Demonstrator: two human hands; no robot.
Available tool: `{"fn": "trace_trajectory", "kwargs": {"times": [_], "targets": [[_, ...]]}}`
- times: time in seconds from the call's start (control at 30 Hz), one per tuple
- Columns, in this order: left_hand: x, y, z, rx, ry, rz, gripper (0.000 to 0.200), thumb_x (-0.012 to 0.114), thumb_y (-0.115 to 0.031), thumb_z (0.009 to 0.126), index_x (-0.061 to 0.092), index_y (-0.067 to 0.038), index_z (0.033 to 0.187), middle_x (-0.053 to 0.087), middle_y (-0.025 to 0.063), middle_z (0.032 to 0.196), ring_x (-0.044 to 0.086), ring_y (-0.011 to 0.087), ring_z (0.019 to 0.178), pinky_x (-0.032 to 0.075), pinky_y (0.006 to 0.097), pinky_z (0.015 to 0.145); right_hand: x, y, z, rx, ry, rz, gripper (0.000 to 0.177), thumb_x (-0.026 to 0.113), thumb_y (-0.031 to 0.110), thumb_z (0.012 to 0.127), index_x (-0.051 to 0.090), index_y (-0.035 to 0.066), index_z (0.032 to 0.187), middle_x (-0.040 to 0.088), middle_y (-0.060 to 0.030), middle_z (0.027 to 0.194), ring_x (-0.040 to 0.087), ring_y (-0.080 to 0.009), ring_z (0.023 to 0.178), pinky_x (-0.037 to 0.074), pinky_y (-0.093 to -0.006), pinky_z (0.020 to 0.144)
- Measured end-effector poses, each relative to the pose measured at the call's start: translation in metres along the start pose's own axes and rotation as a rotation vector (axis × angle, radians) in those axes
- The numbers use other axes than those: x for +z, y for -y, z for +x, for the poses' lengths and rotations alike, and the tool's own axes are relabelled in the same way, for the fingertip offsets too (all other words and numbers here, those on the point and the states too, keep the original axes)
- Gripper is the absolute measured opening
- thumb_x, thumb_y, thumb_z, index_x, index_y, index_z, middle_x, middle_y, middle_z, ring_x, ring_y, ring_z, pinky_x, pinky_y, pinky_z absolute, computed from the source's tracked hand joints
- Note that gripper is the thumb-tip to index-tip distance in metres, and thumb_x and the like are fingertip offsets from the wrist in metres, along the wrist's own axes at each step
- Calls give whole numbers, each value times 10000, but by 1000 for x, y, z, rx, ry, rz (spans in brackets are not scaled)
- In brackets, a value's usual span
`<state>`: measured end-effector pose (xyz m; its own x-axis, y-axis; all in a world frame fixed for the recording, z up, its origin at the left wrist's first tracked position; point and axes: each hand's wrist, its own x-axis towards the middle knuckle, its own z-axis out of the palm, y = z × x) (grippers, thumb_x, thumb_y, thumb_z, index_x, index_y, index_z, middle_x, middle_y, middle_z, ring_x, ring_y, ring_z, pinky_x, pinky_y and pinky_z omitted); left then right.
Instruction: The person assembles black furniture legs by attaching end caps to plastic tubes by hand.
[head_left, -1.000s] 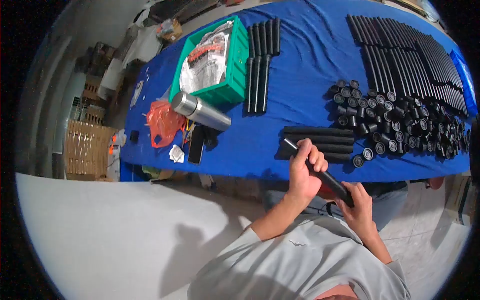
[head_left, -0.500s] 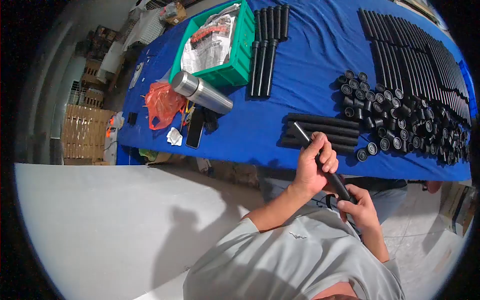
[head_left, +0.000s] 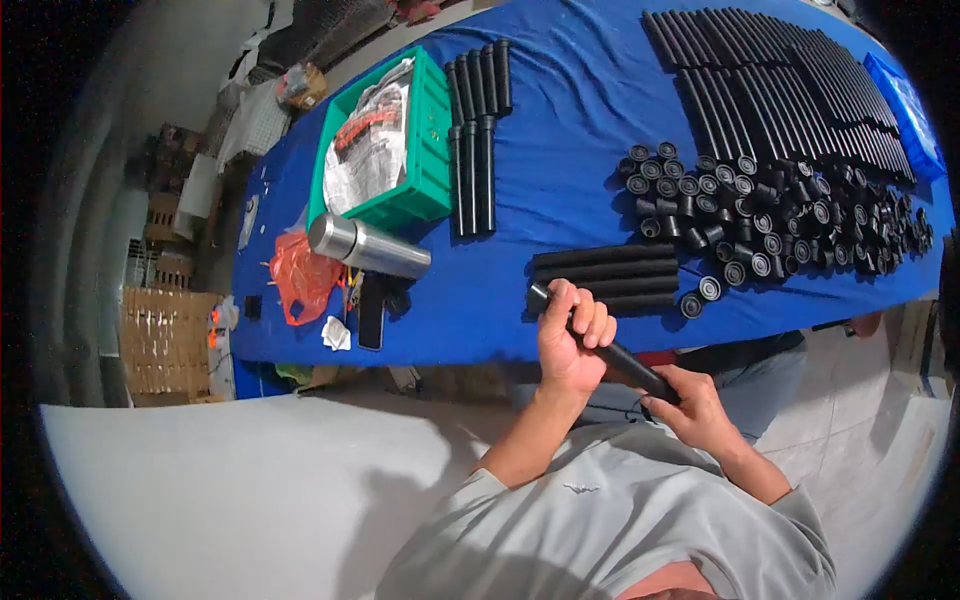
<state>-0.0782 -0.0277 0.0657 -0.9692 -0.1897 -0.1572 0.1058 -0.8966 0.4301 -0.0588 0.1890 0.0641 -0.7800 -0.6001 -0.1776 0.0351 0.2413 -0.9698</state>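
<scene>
My left hand [head_left: 575,340] is wrapped around the upper part of a black tube [head_left: 632,370], whose narrow, shiny end pokes out just past the thumb. Lower down, where the tube looks thicker and matte, my right hand [head_left: 695,406] grips its near end, with the fingertips partly hidden underneath. The tube slants across in front of my body, above the table's front edge. Just beyond my left hand, several thick matte black sleeves [head_left: 615,287] lie side by side on the blue cloth [head_left: 470,325].
Many round black caps [head_left: 735,272] are heaped at the right, below rows of thin black tubes [head_left: 750,100]. Capped black tubes [head_left: 487,180] lie beside a green crate [head_left: 432,185] of newspaper. A steel flask [head_left: 392,250], red bag [head_left: 303,275] and phone [head_left: 370,312] sit left.
The camera view has shifted, so the table sits lower and further left. Both hands still hold the tube; less of its narrow end shows beyond my left hand.
</scene>
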Motion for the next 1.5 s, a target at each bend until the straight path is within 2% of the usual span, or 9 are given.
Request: {"fn": "trace_trajectory", "kwargs": {"times": [0.4, 0.53, 0.57, 0.67, 0.8, 0.93, 1.07, 1.2, 1.5], "targets": [[7, 1, 0, -22, -105, -23, 287, 597, -279, 1048, 528, -140, 807, 341, -42, 586, 320, 81, 475, 316, 271, 474, 1, 3, -5, -33, -35, -18, 312, 743, 120, 873, 667, -43, 1128, 675, -168, 836, 655, -255, 668, 521, -363, 593], [28, -4, 4, 26, -269, 63, 274, 596, -355, 1043, 610, -135, 1205, 668, 68, 883, 679, 230, 866, 588, 425, 848, -6, 5, -4, -117, -78, -86, 318, 747, 113, 854, 673, -39, 1123, 677, -187, 850, 667, -290, 698, 532, -382, 646], [1, -16, 15, 131, 0, 164, 523, 651, -396, 1005, 491, -120, 1420, 656, 154, 1238, 612, 327, 1223, 498, 561, 1072, -12, 1, -6, -116, -97, -71, 317, 743, 104, 844, 677, -35, 1122, 678, -195, 855, 668, -302, 707, 529, -386, 658], [20, -49, 23, 894, 183, 1405, 839, 863, -387, 815, 438, -90, 1475, 542, 155, 1420, 530, 320, 1331, 459, 551, 1101, -38, 14, -7, -6, -55, -97, 312, 730, 83, 814, 684, -25, 1103, 681, -215, 852, 665, -331, 719, 519, -395, 659], [62, -44, 2, 635, 1188, 2027, 540, 870, -300, 702, 718, -92, 1176, 660, 124, 1181, 615, 313, 1174, 496, 488, 1013, -54, 21, -1, -35, 83, -223, 331, 747, 110, 808, 686, -28, 1102, 686, -219, 852, 683, -328, 745, 524, -406, 670], [43, -39, 0, 484, 1306, 2122, 464, 816, -231, 702, 708, -84, 1128, 677, 58, 968, 675, 244, 906, 544, 343, 778, -59, 24, 1, -217, 61, -198, 397, 763, 158, 833, 682, -28, 1175, 709, -207, 951, 705, -313, 794, 548, -386, 704], [46, -70, 46, 692, 1025, 1927, 357, 797, -200, 796, 720, -47, 1109, 694, 108, 955, 685, 275, 866, 556, 378, 735, -82, 5, -6, -47, -187, 22, 444, 768, 214, 874, 674, -32, 1231, 709, -184, 1027, 710, -296, 823, 562, -356, 746], [31, -114, 133, 614, 343, 2162, 331, 736, -219, 876, 699, 20, 1101, 702, 202, 992, 696, 379, 921, 567, 464, 795, -93, -31, 6, -54, -124, -355, 370, 774, 332, 885, 710, -7, 1017, 673, -161, 826, 689, -294, 739, 532, -390, 653], [-54, -131, 260, 496, 113, 2665, 655, 605, -322, 917, 467, 17, 1460, 729, 276, 1030, 722, 458, 909, 582, 570, 833, -85, -88, 36, -328, -389, -650, 191, 761, 170, 882, 635, 45, 813, 638, -127, 735, 639, -346, 647, 478, -446, 566]]}}
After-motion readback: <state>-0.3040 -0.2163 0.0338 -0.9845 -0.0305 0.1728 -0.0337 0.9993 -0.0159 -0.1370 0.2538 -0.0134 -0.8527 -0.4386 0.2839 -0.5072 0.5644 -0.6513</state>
